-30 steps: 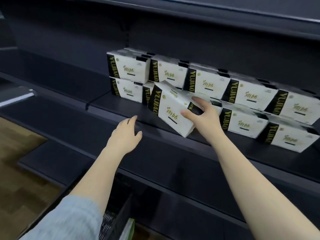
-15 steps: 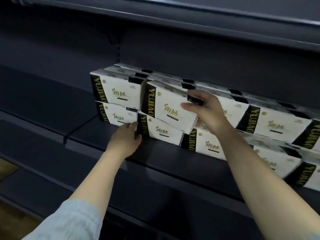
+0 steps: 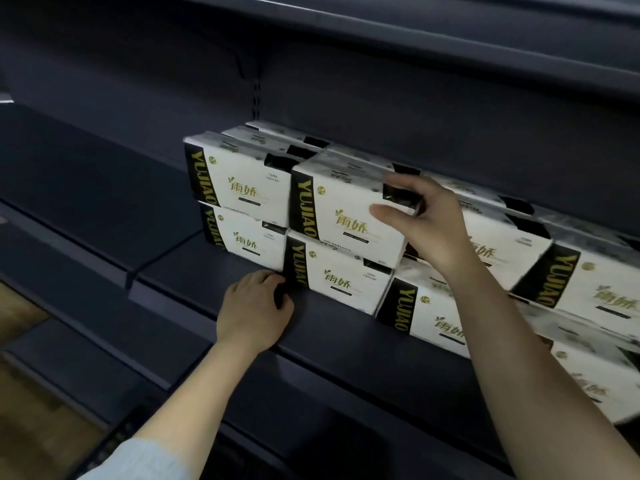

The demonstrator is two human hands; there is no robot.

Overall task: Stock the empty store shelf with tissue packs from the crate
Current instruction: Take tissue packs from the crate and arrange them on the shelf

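White tissue packs with black "YUJIAO" bands stand two high in a row on the dark shelf (image 3: 346,341). My right hand (image 3: 426,226) grips the right end of an upper pack (image 3: 343,220), which sits on a lower pack (image 3: 339,275) in the second column from the left. My left hand (image 3: 256,306) rests on the shelf with its fingertips touching that lower pack's left bottom corner. At the far left, the end column holds one pack on top (image 3: 239,181) and one below (image 3: 246,237). More packs continue to the right, blurred.
The shelf above (image 3: 415,36) overhangs the packs. The same shelf level runs on to the left (image 3: 86,188), bare. A lower shelf (image 3: 104,348) and wooden floor (image 3: 31,427) lie below left. A dark crate edge (image 3: 117,441) shows near my left sleeve.
My right hand carried the pack up from in front of the shelf and set it on the lower pack. My left hand reached forward to the lower pack's corner. The view moved closer.
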